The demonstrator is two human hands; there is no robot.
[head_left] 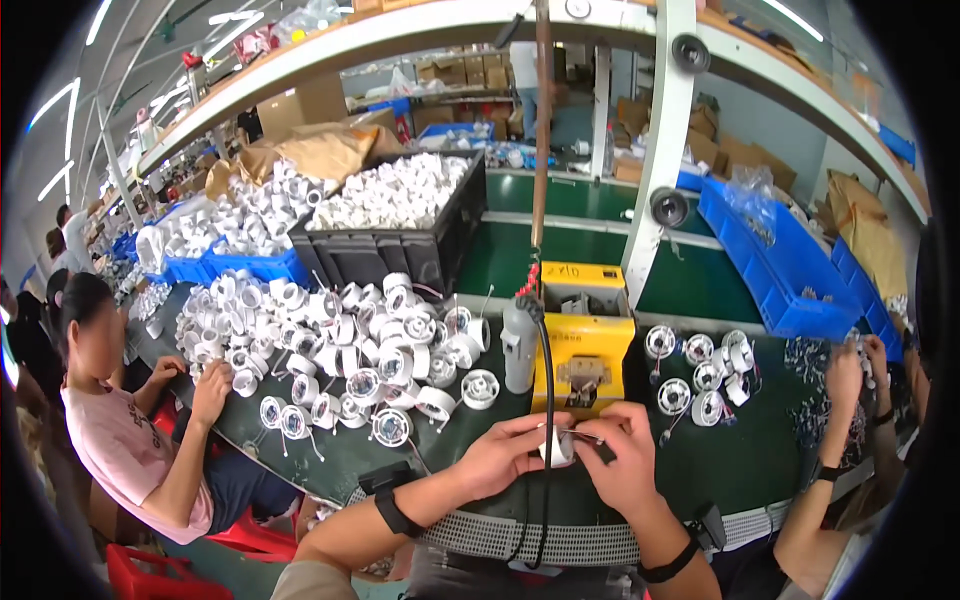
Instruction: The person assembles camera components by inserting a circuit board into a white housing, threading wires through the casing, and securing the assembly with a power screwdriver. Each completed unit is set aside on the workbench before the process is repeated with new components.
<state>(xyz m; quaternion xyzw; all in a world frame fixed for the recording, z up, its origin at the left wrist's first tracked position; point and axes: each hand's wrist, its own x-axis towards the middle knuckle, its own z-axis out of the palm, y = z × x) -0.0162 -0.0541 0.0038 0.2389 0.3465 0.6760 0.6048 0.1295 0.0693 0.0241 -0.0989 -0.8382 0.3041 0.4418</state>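
Observation:
Near the table's front edge, my left hand (pixel 503 456) is closed around a small white plastic housing (pixel 557 448). My right hand (pixel 622 456) meets it from the right, fingers pinched at its edge by something thin, too small to name. A black cable (pixel 547 390) hangs in front of the housing and hides part of it. Just beyond my hands stands a yellow box-shaped machine (pixel 617 350) with an open top. A grey cylindrical tool (pixel 519 348) hangs beside it on the left, below a red and black cord.
Many white round housings with wires (pixel 365 385) are heaped to the left; a small group (pixel 707 375) lies right. Behind are a black crate (pixel 440 250) and blue bins (pixel 780 265). Co-workers' arms (pixel 185 465) reach in from both sides. A white post (pixel 660 150) rises behind.

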